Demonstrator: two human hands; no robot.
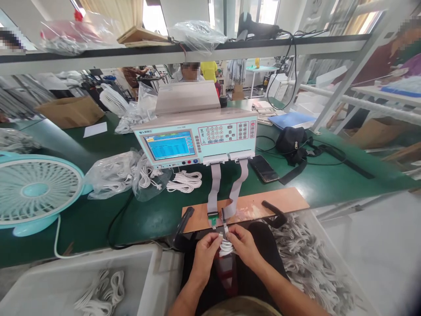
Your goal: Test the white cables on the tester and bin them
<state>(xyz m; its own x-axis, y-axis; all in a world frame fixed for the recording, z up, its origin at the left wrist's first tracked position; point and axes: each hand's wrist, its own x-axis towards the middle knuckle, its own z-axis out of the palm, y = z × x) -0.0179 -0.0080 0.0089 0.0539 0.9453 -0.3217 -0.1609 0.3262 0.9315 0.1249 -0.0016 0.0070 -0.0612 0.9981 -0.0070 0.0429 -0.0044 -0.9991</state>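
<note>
A coiled white cable hangs between my two hands at the table's front edge. My left hand pinches one connector end of it, just below a small green circuit board. With closed fingers, my right hand holds the other connector end, at or against the second fixture on the wooden board; whether it is plugged in I cannot tell. Two grey ribbon cables run from the fixtures up to a tester with a lit blue screen.
Black clamps hold the board. A phone and black bag lie right; bagged cables and a fan are left. Bins of cables stand below, left and right. People are beyond the table.
</note>
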